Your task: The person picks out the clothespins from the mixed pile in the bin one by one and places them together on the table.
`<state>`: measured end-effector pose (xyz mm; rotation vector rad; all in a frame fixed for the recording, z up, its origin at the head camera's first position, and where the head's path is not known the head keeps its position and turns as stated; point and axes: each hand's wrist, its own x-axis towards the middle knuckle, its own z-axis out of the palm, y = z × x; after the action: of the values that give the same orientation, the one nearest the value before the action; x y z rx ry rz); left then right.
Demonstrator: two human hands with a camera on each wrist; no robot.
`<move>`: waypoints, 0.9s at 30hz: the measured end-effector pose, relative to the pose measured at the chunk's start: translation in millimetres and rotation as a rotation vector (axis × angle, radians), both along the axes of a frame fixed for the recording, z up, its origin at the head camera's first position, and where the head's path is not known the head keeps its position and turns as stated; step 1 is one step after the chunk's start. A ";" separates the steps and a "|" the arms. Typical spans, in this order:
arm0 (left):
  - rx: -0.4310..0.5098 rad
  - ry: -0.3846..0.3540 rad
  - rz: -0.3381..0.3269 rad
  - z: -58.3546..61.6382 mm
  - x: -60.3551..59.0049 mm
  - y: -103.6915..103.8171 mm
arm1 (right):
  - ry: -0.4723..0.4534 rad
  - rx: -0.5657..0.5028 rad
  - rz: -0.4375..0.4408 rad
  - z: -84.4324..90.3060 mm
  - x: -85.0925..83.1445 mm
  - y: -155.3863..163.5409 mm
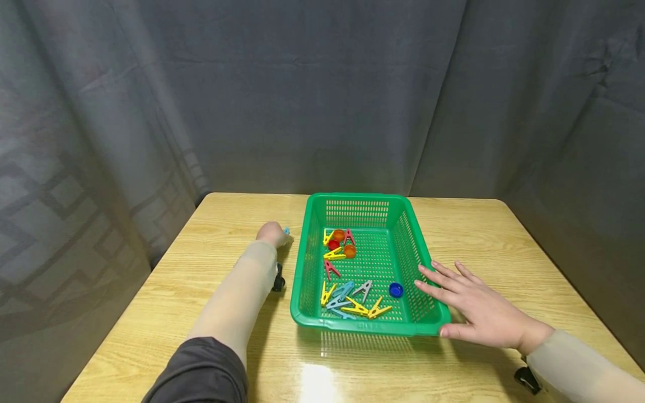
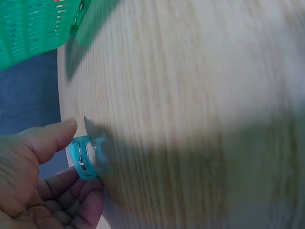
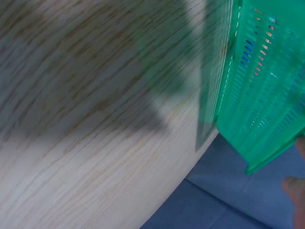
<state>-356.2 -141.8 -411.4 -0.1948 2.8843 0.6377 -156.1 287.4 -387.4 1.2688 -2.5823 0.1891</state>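
My left hand (image 1: pixel 272 234) is at the table's left side, beyond the basket's left wall. Its thumb and curled fingers pinch a light blue clothespin (image 2: pixel 83 158) close to the tabletop; in the head view only a bit of the clothespin (image 1: pixel 286 230) shows past the hand. My right hand (image 1: pixel 481 307), fingers spread, rests on the right rim of a green plastic basket (image 1: pixel 370 326). Inside lie several yellow, red, blue and grey clothespins, such as a grey clothespin (image 1: pixel 364 290), plus orange and red caps and a blue cap (image 1: pixel 396 290).
The basket stands on a light wooden table (image 1: pixel 242 224) with rounded far corners. Grey curtains (image 1: pixel 312 101) hang behind the table and along both sides. The basket's perforated wall (image 3: pixel 262 86) fills the upper right of the right wrist view.
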 end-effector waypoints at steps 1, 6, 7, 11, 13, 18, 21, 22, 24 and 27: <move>0.002 -0.009 0.001 0.5 0.1 -0.1 | 0.000 0.000 0.000 -0.2 0.0 0.0; 0.025 -0.037 0.000 2.1 -0.3 -2.4 | -0.004 0.000 -0.004 -0.4 0.4 -0.4; 0.043 -0.047 0.005 2.4 -0.3 -3.2 | -0.005 0.000 -0.004 -0.4 0.3 -0.4; 0.105 -0.078 0.002 5.1 0.8 -7.2 | -0.006 -0.002 -0.004 -0.4 -0.2 -0.1; 0.131 -0.085 0.003 8.0 1.8 -9.2 | -0.004 -0.001 -0.005 -0.4 -0.3 -0.3; 0.110 -0.034 -0.014 21.4 3.2 -13.9 | -0.001 0.000 -0.001 -0.4 -0.8 -0.1; 0.119 0.003 -0.010 31.4 0.9 -16.2 | -0.003 -0.002 0.000 -0.2 -0.8 0.1; 0.121 0.015 -0.013 34.6 -0.7 -16.8 | -0.005 -0.003 0.000 -0.1 -0.8 0.1; 0.125 0.034 -0.024 42.1 -3.3 -17.8 | -0.006 -0.006 0.000 0.3 -0.7 0.0; 0.135 0.075 -0.052 56.1 -4.6 -15.2 | -0.009 -0.010 0.000 0.8 -0.3 0.1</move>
<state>-360.8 -157.0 -355.3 -0.0788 2.8921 0.8430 -156.3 287.5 -386.7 1.2670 -2.5858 0.2071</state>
